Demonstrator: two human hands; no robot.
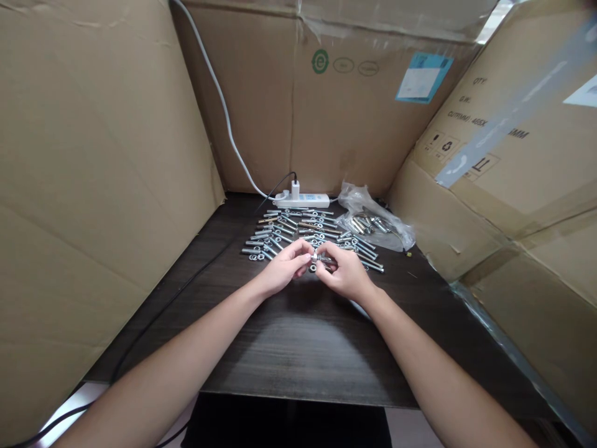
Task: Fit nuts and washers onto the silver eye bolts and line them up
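My left hand point(285, 266) and my right hand point(344, 271) meet over the dark wooden table point(298, 348), fingers pinched together round one small silver bolt point(315, 257) held between them. A small dark nut or washer point(311, 268) shows just under the fingertips. Right behind my hands lie several silver bolts point(298, 227) in rough rows, each fitted with a nut or washer. Part of the held bolt is hidden by my fingers.
A clear plastic bag point(373, 218) with more bolts lies at the back right. A white power strip point(302, 200) with a plugged charger and white cable sits against the back. Cardboard walls point(93, 186) enclose left, back and right. A black cable point(186, 286) runs along the left.
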